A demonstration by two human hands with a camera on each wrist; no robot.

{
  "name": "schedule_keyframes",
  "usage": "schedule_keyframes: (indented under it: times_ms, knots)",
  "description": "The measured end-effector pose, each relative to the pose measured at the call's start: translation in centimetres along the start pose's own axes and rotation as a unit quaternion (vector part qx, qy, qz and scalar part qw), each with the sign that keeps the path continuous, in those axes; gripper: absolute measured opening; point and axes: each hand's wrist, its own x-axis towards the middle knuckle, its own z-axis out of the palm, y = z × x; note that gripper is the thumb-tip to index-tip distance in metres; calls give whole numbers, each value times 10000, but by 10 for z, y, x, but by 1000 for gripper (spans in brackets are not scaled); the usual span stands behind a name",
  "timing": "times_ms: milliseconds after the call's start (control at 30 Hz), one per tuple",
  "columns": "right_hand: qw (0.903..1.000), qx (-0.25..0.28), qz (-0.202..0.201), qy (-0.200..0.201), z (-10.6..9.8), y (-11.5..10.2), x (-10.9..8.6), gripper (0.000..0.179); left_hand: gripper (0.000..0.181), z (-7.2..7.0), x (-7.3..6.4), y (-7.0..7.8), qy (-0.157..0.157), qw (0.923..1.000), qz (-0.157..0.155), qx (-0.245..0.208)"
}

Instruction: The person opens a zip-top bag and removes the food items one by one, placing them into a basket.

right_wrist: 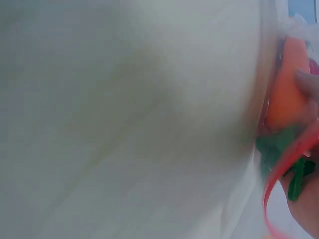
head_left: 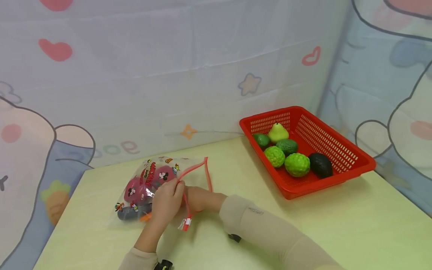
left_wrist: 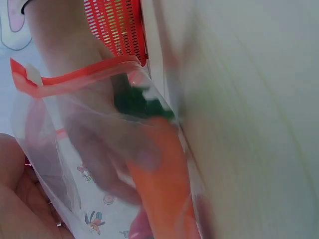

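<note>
A clear zip bag point(head_left: 148, 173) with a red zip edge and cartoon prints lies on the table at centre left. My left hand point(head_left: 167, 200) grips the bag's near side just below its open mouth. My right hand point(head_left: 199, 198) reaches through that mouth. Inside, it holds a toy carrot point(left_wrist: 167, 174) with green leaves, the thumb and fingers around its upper part; the right wrist view also has the carrot point(right_wrist: 289, 84) at its right edge. Pinkish-red round things point(head_left: 132, 189) and a dark elongated thing point(head_left: 128, 213) show through the plastic.
A red slotted basket point(head_left: 341, 144) stands at the right. In it are a yellow-green pear point(head_left: 278, 132), two bumpy green fruits point(head_left: 297, 165), a black avocado point(head_left: 320, 165) and smaller green ones point(head_left: 287, 146). A printed cloth backdrop point(head_left: 152, 75) rises behind the table.
</note>
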Motion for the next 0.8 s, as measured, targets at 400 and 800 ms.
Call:
schedule_keyframes:
  times_ms: [400, 800]
  knots:
    - [9922, -1209, 211, -228, -110, -40, -87, 28, 31, -2, -3, -4, -186, 9992, -346, -88]
    - [9822, -1785, 580, 48, -200, -34, -149, 23, 33, -10, -3, -6, -32, 9994, -338, -41]
